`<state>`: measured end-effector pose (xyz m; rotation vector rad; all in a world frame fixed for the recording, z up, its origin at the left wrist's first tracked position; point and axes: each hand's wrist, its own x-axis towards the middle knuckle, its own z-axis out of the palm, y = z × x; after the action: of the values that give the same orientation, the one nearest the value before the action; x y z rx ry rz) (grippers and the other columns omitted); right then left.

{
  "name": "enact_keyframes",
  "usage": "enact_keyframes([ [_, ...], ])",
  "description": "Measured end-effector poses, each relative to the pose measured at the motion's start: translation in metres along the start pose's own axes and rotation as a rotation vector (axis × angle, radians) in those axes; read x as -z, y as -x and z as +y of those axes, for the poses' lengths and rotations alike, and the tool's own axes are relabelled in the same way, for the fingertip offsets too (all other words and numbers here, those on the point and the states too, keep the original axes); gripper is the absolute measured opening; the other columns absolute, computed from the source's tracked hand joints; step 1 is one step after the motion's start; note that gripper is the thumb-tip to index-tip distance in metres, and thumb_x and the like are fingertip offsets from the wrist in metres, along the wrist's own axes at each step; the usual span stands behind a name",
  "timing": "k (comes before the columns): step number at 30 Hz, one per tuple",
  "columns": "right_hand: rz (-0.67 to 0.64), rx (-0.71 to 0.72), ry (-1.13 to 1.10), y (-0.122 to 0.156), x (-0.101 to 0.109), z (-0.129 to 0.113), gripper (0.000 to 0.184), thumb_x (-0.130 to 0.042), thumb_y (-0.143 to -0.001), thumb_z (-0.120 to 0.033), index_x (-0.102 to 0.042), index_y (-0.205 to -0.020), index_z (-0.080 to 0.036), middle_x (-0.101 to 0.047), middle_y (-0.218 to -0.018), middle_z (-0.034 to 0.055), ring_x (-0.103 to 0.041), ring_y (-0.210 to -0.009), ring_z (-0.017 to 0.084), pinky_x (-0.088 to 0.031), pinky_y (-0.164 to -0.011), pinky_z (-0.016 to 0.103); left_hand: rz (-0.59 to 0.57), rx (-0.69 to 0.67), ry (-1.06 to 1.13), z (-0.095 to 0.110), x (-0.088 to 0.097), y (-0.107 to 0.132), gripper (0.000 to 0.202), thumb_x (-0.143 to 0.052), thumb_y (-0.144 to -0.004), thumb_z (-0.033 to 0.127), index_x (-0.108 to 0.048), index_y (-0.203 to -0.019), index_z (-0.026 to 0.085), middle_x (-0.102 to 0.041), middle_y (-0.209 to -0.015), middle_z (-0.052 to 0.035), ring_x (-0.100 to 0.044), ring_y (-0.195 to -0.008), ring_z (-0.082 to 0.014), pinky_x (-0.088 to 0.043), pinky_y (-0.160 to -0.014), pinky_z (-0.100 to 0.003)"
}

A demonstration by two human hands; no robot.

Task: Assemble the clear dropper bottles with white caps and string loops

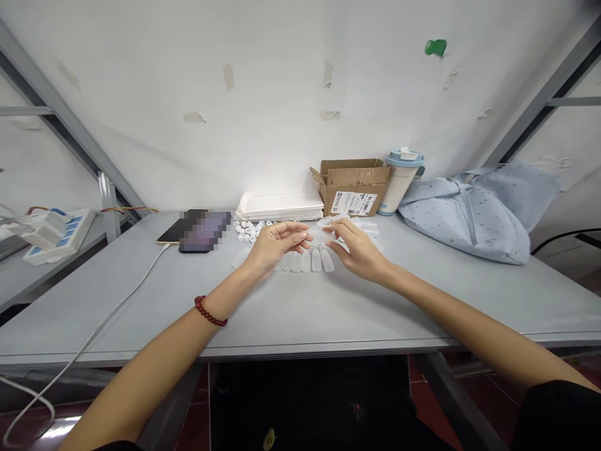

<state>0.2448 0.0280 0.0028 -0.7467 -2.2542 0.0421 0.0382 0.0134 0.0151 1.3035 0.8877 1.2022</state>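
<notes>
Over the middle of the table my left hand (277, 245) pinches one end of a small translucent plastic bottle (317, 235). Curved around its other end are the thumb and fingers of my right hand (357, 249); the exact contact there is hard to make out. Below the hands, several similar translucent bottles (316, 260) lie side by side in a row, partly covered by my left hand. More clear bottles (369, 227) are heaped behind my right hand. Small white caps (245, 230) form a loose pile behind my left hand.
Behind the caps lies a stack of white trays or envelopes (282, 205). An open cardboard box (354, 188), a lidded cup (399, 183) and a blue cloth bag (464, 213) stand to the right. A phone (204, 232) with a white cable (136, 291) lies left.
</notes>
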Motion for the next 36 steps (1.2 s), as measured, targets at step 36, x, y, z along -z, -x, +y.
enact_keyframes([
  [36, -0.073, -0.193, -0.160, 0.004, -0.002, -0.015, 0.023, -0.052, -0.085, -0.029, -0.053, -0.106, -0.018, -0.061, -0.087, 0.0058, -0.058, -0.069, 0.016, -0.047, -0.068, 0.032, -0.051, 0.013, -0.189, -0.003, -0.002, 0.000, 0.027, -0.072, -0.067, 0.037, -0.067, -0.080, 0.014, -0.063, -0.083, -0.0035, -0.057, -0.065, -0.0110, -0.045, -0.055, -0.023],
])
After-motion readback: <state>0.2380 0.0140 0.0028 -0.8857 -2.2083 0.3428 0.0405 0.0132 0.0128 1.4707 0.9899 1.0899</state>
